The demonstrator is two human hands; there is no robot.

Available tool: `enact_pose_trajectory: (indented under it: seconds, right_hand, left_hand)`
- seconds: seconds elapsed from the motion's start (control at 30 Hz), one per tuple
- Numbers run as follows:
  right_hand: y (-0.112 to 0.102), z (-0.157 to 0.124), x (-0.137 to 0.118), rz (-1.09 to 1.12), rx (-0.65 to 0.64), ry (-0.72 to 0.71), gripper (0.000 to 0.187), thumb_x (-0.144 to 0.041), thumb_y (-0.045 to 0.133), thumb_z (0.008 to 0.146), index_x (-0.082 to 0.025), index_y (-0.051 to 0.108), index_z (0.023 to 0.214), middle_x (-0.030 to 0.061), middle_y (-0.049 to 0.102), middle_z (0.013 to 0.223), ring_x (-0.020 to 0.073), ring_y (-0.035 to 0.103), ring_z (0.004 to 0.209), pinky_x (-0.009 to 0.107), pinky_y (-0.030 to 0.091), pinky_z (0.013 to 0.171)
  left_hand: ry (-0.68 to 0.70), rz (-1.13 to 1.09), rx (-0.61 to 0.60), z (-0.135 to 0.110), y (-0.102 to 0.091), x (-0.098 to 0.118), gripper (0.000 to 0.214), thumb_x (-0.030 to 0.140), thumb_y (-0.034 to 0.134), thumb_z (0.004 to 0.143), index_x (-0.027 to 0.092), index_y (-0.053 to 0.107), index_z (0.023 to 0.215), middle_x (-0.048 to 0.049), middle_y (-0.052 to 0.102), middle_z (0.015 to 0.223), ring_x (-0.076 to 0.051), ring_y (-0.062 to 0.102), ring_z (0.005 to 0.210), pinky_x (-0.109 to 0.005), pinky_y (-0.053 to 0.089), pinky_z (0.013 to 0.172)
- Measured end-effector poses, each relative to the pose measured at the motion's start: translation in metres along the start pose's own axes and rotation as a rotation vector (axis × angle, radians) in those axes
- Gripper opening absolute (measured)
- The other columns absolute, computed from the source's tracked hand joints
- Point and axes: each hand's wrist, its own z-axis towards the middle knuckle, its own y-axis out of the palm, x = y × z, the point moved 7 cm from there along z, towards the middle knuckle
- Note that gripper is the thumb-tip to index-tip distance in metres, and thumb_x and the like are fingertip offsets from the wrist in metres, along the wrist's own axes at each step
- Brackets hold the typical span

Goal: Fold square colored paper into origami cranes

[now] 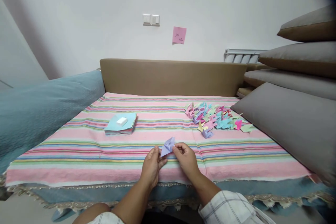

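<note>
A lavender folded-paper crane is held between my two hands above the striped cloth, near its front part. My left hand grips its lower left side between thumb and fingers. On the opposite side, my right hand pinches the right edge with thumb and forefinger. Farther back on the right lies a heap of folded paper cranes in pink, blue, green, purple and yellow. Left of my hands sits a stack of coloured paper sheets, light blue on top, with a small white block resting on it.
A pink striped cloth covers the sofa seat. Grey cushions are piled at the right, and a blue-covered armrest borders the left. Behind stand a brown backrest and a wall with switches and a pink note.
</note>
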Motion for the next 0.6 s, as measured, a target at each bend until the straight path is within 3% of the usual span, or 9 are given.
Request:
enact_pose_trajectory:
  seconds: [0.17,0.37,0.5,0.6]
  right_hand:
    - [-0.038,0.023,-0.019,0.017,0.150,-0.028,0.027,-0.044,0.065,0.071,-0.018,0.065,0.079,0.0007,0.064,0.072,0.0146,0.056,0.066,0.026,0.043,0.065]
    - [-0.122,0.058,-0.034,0.053,0.400,-0.038,0.033,-0.048,0.065,0.067,-0.018,0.063,0.080,-0.0024,0.057,0.064,0.0109,0.047,0.058,0.023,0.038,0.055]
    - [-0.185,0.070,-0.025,-0.054,0.557,0.059,0.037,-0.049,0.063,0.062,-0.018,0.063,0.083,-0.0002,0.060,0.070,0.0123,0.052,0.061,0.021,0.038,0.052]
    - [-0.217,0.074,-0.009,-0.146,0.610,0.101,0.036,-0.047,0.059,0.061,-0.017,0.063,0.080,0.0020,0.063,0.072,0.0130,0.054,0.060,0.023,0.040,0.052]
  left_hand:
    - [0.004,0.072,0.011,0.005,-0.004,0.000,0.044,0.054,0.074,0.060,0.014,0.058,0.070,-0.0038,0.064,0.074,-0.010,0.059,0.063,-0.021,0.050,0.059]
    - [-0.014,0.114,-0.012,0.009,-0.004,-0.002,0.046,0.055,0.074,0.059,0.013,0.060,0.071,-0.0049,0.064,0.072,-0.012,0.060,0.065,-0.023,0.050,0.061]
    - [-0.006,0.124,-0.022,0.011,-0.005,-0.003,0.043,0.052,0.075,0.059,0.013,0.061,0.072,-0.0049,0.065,0.072,-0.012,0.060,0.066,-0.022,0.050,0.061]
    - [0.002,0.124,-0.021,0.012,-0.005,-0.003,0.041,0.049,0.075,0.060,0.013,0.061,0.072,-0.0048,0.065,0.071,-0.012,0.061,0.065,-0.022,0.050,0.061]
